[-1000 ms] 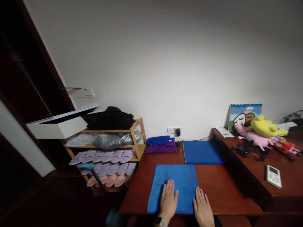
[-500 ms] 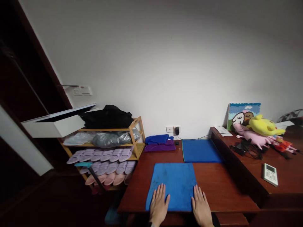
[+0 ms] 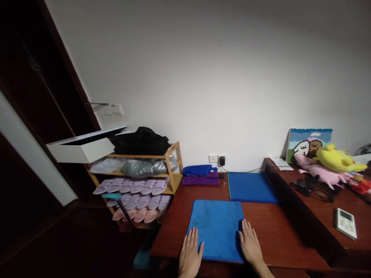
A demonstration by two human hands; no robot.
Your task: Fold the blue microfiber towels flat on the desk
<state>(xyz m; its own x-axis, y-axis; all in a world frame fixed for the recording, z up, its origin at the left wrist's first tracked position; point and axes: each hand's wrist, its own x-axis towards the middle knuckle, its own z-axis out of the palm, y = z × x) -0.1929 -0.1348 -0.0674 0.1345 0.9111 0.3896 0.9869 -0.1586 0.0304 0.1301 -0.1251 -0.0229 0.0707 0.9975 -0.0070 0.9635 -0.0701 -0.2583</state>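
Observation:
A blue cloth (image 3: 216, 226) lies flat and square on the dark wooden table (image 3: 272, 231) in front of me. My left hand (image 3: 189, 251) rests flat at its near left corner, fingers stretched out and partly over the cloth's edge. My right hand (image 3: 251, 243) lies flat at the cloth's near right edge, fingers spread. Neither hand holds anything.
A second blue cloth (image 3: 251, 187) lies farther back by the wall. Folded blue and purple cloths (image 3: 199, 175) sit near a wall socket. A wooden rack of slippers (image 3: 139, 189) stands left. The raised desk at right bears plush toys (image 3: 333, 166), cables and a remote (image 3: 345, 223).
Both hands slid back toward me and apart, from the middle of the cloth to its near corners. The view shifted slightly to the left.

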